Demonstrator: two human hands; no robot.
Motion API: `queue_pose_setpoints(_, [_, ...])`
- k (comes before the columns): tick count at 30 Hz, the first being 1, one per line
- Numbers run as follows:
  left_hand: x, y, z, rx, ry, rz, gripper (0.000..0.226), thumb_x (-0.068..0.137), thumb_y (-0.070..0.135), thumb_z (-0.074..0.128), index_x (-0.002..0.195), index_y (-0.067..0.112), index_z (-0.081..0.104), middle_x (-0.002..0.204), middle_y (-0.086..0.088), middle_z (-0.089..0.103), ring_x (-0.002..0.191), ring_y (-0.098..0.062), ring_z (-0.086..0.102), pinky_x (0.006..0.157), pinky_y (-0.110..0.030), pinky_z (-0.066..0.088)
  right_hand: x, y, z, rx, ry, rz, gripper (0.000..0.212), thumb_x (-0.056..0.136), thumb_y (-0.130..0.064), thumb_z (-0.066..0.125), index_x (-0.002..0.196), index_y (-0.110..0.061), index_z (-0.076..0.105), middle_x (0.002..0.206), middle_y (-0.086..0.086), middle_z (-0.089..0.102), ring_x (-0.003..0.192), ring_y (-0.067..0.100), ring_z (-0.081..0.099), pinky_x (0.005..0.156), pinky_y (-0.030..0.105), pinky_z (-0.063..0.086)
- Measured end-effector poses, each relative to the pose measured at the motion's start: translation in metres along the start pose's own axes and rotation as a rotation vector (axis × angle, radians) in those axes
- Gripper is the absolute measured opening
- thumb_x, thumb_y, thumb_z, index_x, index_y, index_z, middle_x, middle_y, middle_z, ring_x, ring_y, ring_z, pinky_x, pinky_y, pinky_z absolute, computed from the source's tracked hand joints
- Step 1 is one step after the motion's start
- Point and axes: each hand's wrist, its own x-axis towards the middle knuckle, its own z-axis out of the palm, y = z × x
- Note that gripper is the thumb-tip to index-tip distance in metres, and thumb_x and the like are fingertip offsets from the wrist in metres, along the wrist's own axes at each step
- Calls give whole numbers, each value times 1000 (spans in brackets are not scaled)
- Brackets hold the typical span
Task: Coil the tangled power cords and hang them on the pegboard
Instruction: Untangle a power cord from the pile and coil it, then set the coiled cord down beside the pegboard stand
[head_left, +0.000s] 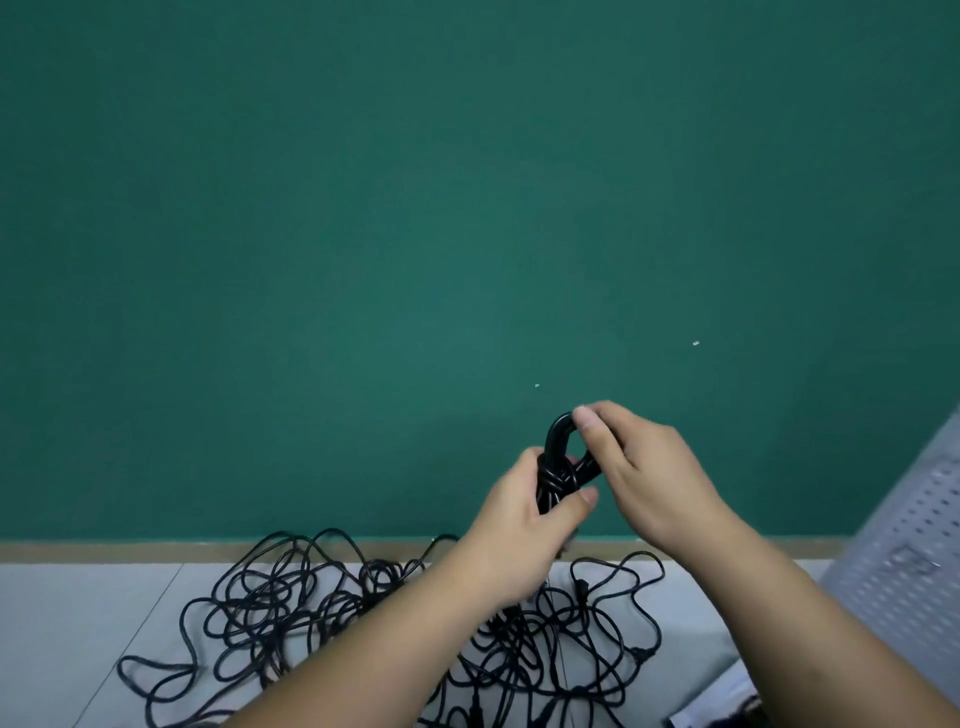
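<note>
Left hand (522, 525) grips the coiled cord (555, 480) (black); right hand (649, 478) pinches its top loop.

The floor (78, 623) fills the bottom strip of the frame: pale grey tiles with thin seams, one running diagonally at lower left. Along its far edge a tan baseboard strip (156, 550) meets it. A tangle of black power cords (270, 608) lies directly on the tiles, spreading from lower left to lower centre-right in loose, overlapping loops, with several plugs showing among them. At the right edge a grey pegboard (904, 571) slants down toward the floor. Just below it, at lower right, sits a blurred white and dark object (727, 699).
</note>
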Motion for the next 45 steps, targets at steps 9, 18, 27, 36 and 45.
queue_pose_setpoints(9, [3, -28, 30, 518, -167, 55, 29, 104, 42, 60, 119, 28, 40, 82, 7, 65, 71, -9, 62, 66, -32, 46, -27, 49, 3, 91, 7, 419, 62, 103, -61, 52, 74, -6, 55, 64, 3, 50, 62, 23, 46, 62, 38, 37])
queue_pose_setpoints(18, [-14, -94, 90, 743, -165, 91, 33, 105, 48, 52, 126, 25, 40, 103, 4, 65, 87, -19, 64, 67, -36, 44, -89, 107, 15, 503, 55, 782, 44, 103, -54, 60, 87, -13, 57, 58, 0, 45, 45, 16, 34, 45, 25, 28])
queue_pose_setpoints(27, [-43, -170, 144, -93, -122, -823, 49, 102, 57, 49, 128, 17, 59, 111, -18, 71, 98, -36, 70, 72, -37, 54, -191, 156, 70, 231, -266, 888, 42, 110, -42, 49, 120, -7, 71, 109, 17, 75, 86, 28, 71, 82, 45, 62])
queue_pose_setpoints(36, [-75, -209, 188, -84, -382, -928, 58, 100, 59, 41, 115, 17, 78, 107, -9, 80, 107, -26, 73, 96, -42, 56, -271, 202, 117, 428, 96, 1147, 18, 104, -34, 62, 105, -22, 75, 87, 2, 79, 82, 28, 77, 83, 55, 63])
queue_pose_setpoints(45, [-75, -248, 208, 301, -659, -699, 58, 106, 51, 32, 160, 30, 38, 157, 0, 46, 146, -22, 41, 114, -38, 34, -301, 274, 104, 489, 211, 1369, 27, 107, -25, 62, 99, -1, 72, 84, 17, 71, 75, 33, 66, 83, 54, 62])
